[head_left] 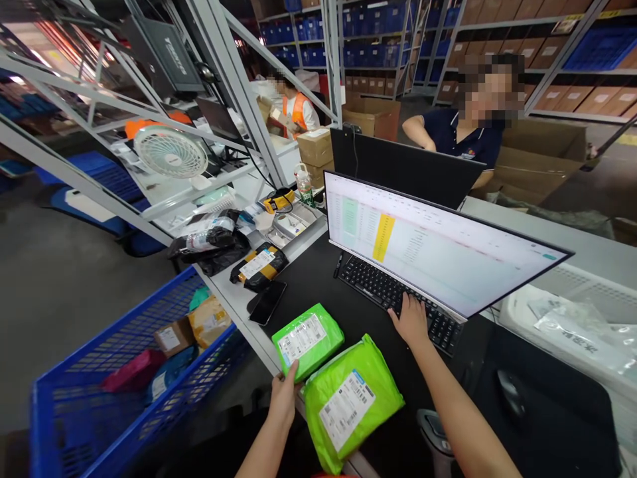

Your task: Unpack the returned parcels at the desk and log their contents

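Note:
My left hand (pixel 284 397) grips the near edge of a small bright green parcel (pixel 328 330), its thumb on top by the white label and its other fingers hidden underneath. Right beside it, a larger green parcel (pixel 381 385) with a white label lies on the black desk mat. My right hand (pixel 411 320) rests on the black keyboard (pixel 365 282), fingers stretched over the keys and holding nothing. Behind the keyboard stands a lit monitor (pixel 448 252) showing a spreadsheet with a yellow column. A barcode scanner (pixel 434 425) sits below my right forearm.
A blue crate (pixel 117 332) with several parcels stands left of the desk. A phone (pixel 267 302), black-wrapped parcels (pixel 212 232) and a small fan (pixel 170 151) are on the left. At right lies a mouse (pixel 510 393). A person (pixel 458 136) is behind the monitors.

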A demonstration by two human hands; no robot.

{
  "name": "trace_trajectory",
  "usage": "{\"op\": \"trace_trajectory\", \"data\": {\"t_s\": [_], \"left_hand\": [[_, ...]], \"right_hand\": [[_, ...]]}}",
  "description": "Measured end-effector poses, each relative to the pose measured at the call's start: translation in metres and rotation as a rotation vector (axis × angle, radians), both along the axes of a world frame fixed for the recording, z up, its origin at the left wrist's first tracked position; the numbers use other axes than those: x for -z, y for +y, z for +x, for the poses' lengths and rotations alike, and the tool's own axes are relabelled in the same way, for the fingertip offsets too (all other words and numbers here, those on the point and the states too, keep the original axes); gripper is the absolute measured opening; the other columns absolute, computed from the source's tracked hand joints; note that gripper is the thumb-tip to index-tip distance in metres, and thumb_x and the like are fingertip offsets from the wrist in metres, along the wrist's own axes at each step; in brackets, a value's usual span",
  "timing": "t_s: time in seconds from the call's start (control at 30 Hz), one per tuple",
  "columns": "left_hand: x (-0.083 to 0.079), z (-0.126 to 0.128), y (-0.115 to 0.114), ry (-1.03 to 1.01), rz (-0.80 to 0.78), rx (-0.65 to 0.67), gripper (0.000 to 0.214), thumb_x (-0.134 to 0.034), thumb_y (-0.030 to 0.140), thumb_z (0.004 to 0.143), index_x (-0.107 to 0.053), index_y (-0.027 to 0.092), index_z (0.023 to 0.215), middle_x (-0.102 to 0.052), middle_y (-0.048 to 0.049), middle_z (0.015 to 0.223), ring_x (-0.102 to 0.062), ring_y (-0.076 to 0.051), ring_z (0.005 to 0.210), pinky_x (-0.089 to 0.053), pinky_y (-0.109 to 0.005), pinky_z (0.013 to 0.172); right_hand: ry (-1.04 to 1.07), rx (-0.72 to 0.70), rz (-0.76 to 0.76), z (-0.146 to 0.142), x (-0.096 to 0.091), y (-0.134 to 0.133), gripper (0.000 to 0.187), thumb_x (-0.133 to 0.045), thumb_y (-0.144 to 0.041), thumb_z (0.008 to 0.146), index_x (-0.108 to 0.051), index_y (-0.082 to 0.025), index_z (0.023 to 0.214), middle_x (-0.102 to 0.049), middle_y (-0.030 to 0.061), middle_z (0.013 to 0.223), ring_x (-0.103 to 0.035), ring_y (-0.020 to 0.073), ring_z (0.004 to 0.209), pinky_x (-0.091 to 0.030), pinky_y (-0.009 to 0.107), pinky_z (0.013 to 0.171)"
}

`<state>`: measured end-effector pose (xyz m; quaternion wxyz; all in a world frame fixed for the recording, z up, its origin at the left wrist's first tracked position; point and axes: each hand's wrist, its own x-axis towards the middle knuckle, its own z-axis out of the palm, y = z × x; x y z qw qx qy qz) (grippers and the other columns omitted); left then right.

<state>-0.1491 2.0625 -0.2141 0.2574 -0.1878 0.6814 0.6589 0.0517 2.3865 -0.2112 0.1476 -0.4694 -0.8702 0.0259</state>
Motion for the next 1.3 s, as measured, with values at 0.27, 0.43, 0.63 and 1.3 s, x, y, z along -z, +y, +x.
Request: {"op": "trace_trajectory", "data": {"t_s": [0.27,0.43,0.63,1.3], "left_hand": [[0.001,0.003,0.002,-0.062,0.041,-0.057,0.028,-0.075,0.019,0.085,-0.057,0.014,0.106,-0.069,-0.008,0.091,-0.069,-0.015,0.069,-0.06,-0.035,0.077],[0.005,0.005,0.0,-0.019,0.022,-0.026,0.041,-0.08,0.023,0.081,-0.053,0.015,0.111,-0.07,-0.0082,0.094,-0.072,-0.017,0.074,-0.06,-0.037,0.081],[0.013,0.004,-0.006,0.018,-0.069,0.004,0.043,-0.08,0.029,0.081,-0.052,0.015,0.112,-0.071,-0.0094,0.094,-0.074,-0.021,0.078,-0.061,-0.036,0.079],[-0.063,-0.045,-0.001,0.266,0.124,0.103,0.055,-0.086,0.024,0.066,-0.065,0.02,0.116,-0.07,-0.0053,0.095,-0.07,-0.017,0.076,-0.059,-0.03,0.069]], "right_hand": [[-0.007,-0.015,-0.033,0.002,-0.004,0.0,0.072,-0.044,-0.046,0.095,-0.034,0.004,0.146,-0.051,0.0304,0.14,-0.045,0.0387,0.134,-0.023,0.053,0.118],[-0.011,-0.03,-0.016,0.002,-0.003,0.0,0.069,-0.045,-0.044,0.095,-0.035,0.002,0.145,-0.05,0.0292,0.141,-0.044,0.038,0.134,-0.023,0.052,0.118],[-0.015,-0.022,0.0,0.0,-0.001,0.0,0.067,-0.045,-0.043,0.095,-0.038,0.002,0.143,-0.052,0.0302,0.139,-0.046,0.0388,0.132,-0.025,0.054,0.117],[0.508,0.383,-0.021,0.192,-0.012,-0.183,0.072,-0.049,-0.065,0.084,-0.06,-0.005,0.122,-0.065,0.0276,0.114,-0.059,0.0453,0.112,-0.046,0.062,0.097]]}}
